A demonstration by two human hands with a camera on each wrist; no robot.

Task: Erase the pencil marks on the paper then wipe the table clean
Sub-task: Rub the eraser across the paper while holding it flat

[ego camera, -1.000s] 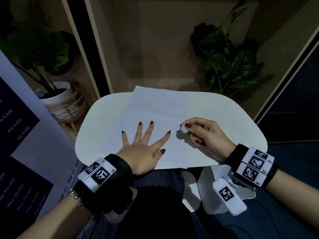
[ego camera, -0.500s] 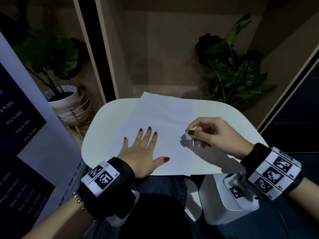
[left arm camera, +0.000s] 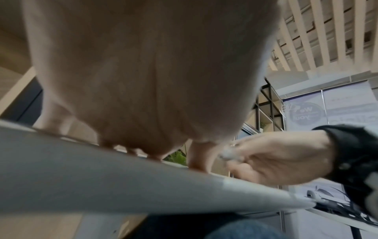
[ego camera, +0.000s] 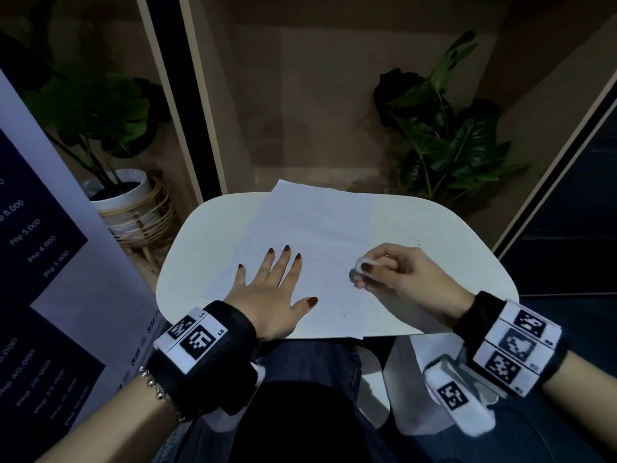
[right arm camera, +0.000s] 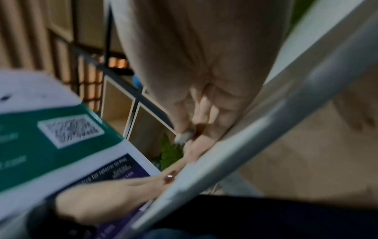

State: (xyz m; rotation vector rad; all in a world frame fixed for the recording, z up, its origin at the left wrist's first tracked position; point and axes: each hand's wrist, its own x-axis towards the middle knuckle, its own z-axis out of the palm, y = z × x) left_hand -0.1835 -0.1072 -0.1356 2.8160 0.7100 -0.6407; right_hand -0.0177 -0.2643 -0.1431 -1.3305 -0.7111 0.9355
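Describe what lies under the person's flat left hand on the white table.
The left hand rests flat, fingers spread, on the white sheet of paper, which lies on the white rounded table. Any pencil marks beneath the palm are covered and cannot be seen.

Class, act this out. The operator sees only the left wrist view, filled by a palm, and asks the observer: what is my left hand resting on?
Observer: The left hand lies flat, fingers spread, on a sheet of paper on the white table.
Operator: The other hand looks blurred here. What is it holding?
Observer: The right hand pinches a small white eraser in its fingertips, by the sheet's right edge.
Operator: Are there marks left to rub out?
Observer: Faint lines show on the paper near the left fingertips. I cannot make out more than that.
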